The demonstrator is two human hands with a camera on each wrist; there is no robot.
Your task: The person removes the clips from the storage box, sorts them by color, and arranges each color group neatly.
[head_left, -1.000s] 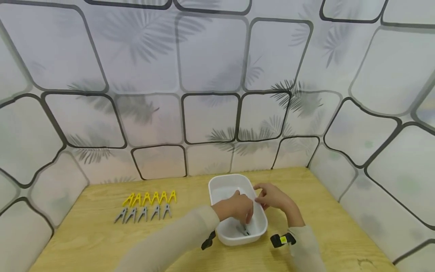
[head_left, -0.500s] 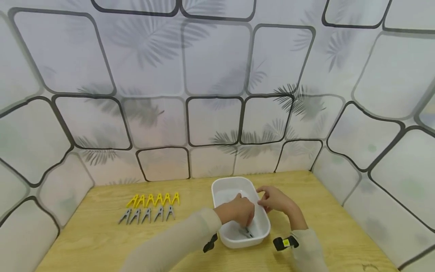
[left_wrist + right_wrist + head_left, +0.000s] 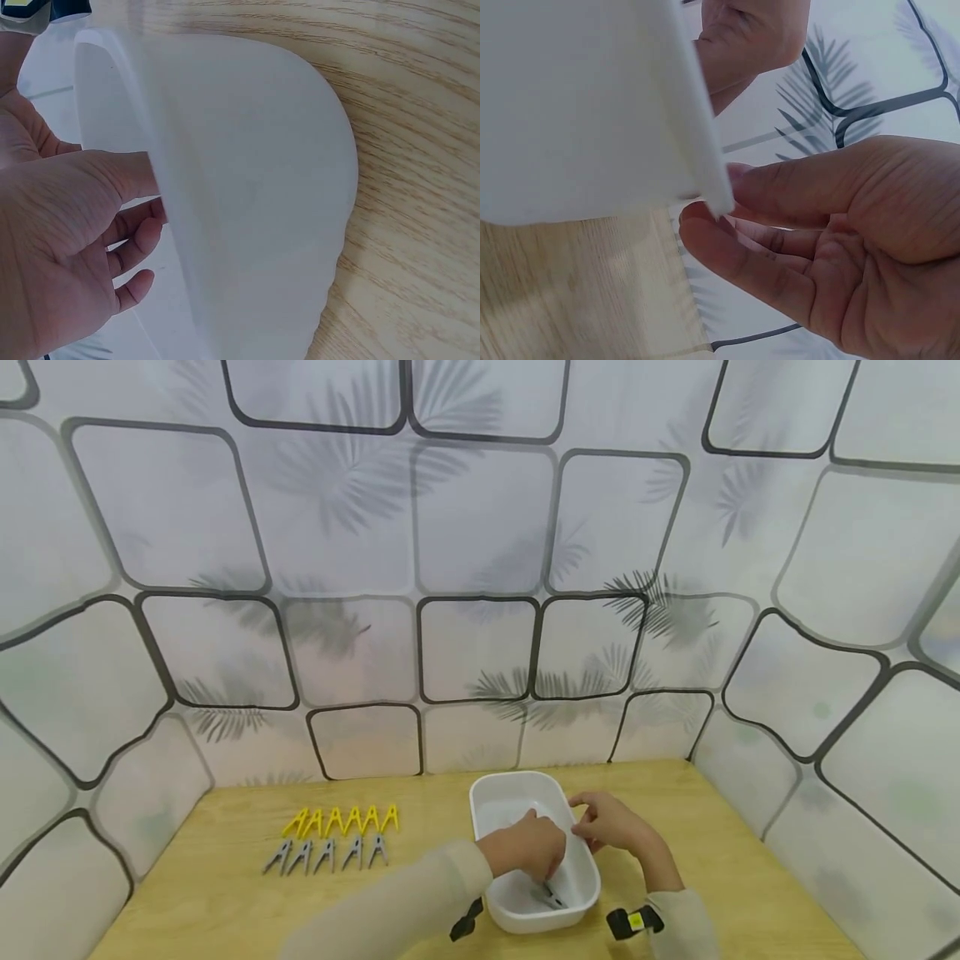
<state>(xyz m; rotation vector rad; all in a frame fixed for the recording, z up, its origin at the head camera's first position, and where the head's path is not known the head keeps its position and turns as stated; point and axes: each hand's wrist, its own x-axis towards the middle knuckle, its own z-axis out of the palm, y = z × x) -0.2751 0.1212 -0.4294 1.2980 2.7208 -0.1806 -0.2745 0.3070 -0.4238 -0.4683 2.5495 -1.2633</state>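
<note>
A white plastic basin (image 3: 507,797) stands on the table, tipped slightly out of square to me. My left hand (image 3: 534,847) reaches down inside it, knuckles up, right above a grey clothespin (image 3: 553,898) on the basin floor. In the left wrist view the rim hides the tips of the thumb and fingers, so I cannot tell whether they hold the clothespin. My right hand (image 3: 611,822) pinches the basin's right rim between thumb and forefinger, which the right wrist view shows close up, with the other fingers loosely curled.
Left of the basin, several yellow clothespins (image 3: 336,812) stand in a row on the wooden table (image 3: 225,893). In front of them runs a row of several grey clothespins (image 3: 282,856). Patterned wall covering (image 3: 472,647) closes in the back and both sides.
The head view has tilted up, so everything sits lower in it. The grey clothespin has turned slightly under my left hand's fingers. My right hand keeps its hold on the rim.
</note>
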